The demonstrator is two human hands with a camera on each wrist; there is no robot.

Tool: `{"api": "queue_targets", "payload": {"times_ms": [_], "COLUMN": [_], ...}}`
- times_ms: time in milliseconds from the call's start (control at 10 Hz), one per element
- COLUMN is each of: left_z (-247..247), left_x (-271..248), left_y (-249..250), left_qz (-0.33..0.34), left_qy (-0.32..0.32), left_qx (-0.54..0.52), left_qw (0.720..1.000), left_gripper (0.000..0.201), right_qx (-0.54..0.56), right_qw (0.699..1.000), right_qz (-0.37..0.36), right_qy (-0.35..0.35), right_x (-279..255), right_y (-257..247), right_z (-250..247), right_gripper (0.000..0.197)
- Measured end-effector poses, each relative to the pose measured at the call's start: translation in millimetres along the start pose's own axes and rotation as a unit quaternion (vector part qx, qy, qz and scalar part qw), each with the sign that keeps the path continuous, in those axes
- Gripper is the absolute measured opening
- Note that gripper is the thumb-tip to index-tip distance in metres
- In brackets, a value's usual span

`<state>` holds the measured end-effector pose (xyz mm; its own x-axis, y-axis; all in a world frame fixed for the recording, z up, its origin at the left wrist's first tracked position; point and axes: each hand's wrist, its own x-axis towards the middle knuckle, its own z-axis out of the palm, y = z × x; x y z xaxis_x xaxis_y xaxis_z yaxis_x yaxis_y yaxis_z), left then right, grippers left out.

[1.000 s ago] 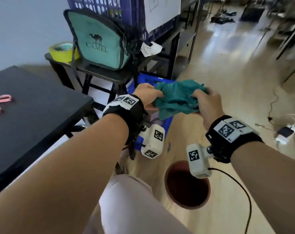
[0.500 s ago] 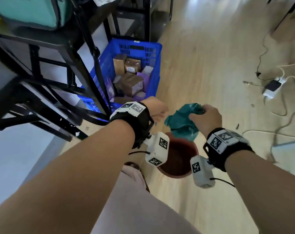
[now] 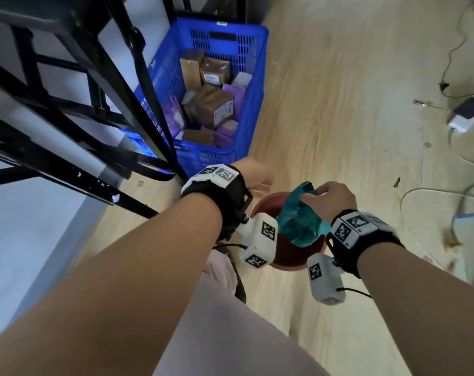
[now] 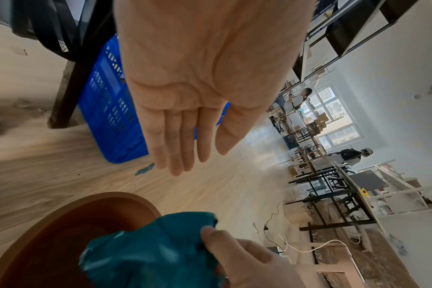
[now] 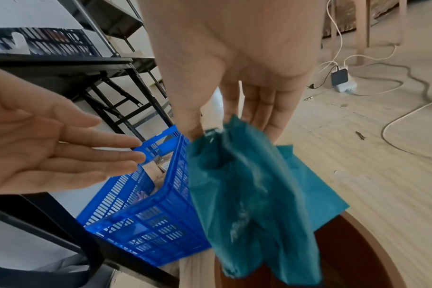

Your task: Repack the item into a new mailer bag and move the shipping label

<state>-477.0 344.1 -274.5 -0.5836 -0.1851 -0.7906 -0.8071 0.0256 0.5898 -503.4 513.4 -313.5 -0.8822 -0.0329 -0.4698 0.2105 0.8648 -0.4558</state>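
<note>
A crumpled teal mailer bag (image 3: 298,226) hangs over the mouth of a round brown bin (image 3: 265,204) on the floor. My right hand (image 3: 330,196) pinches the bag's top edge between thumb and fingers. In the right wrist view the bag (image 5: 247,194) dangles blurred below the fingertips (image 5: 266,120), its lower end inside the bin (image 5: 358,243). My left hand (image 3: 257,177) hovers just left of the bag, touching nothing. Its palm is flat and its fingers straight in the left wrist view (image 4: 185,136). No item, new bag or label is in view.
A blue slotted crate (image 3: 225,33) holding several cardboard and purple boxes stands beyond the bin. Black table legs (image 3: 108,77) cross the left side. Cables and a power adapter (image 3: 466,112) lie on the wooden floor at right. My leg (image 3: 230,335) is below the hands.
The view swung down from the table to the floor. My left hand let go of the teal bag. My right hand carried it down over the brown bin.
</note>
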Motion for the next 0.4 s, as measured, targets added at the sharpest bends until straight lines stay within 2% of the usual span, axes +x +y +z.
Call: {"api": "queue_targets", "payload": {"times_ms": [100,300,400], "left_z": [-4,-20,-30], "left_x": [1,-7,-8], "left_y": [-2,-8,-14], "left_qz": [-0.004,0.018,0.015], "left_qy": [-0.01,0.027,0.043], "left_qx": [-0.01,-0.035,-0.025], "left_qw": [1.0,0.999,0.999], "left_gripper": [0.014,0.026,0.011], "right_qx": [-0.002,0.008,0.009], "right_qw": [1.0,0.998,0.997], "right_qz": [-0.018,-0.056,-0.076], "right_qy": [0.007,-0.006,-0.006], "right_x": [-1,-5,-6], "right_y": [-6,-26,-39], "right_z": [2,1,1], "right_gripper": [0.042,0.026,0.025]}}
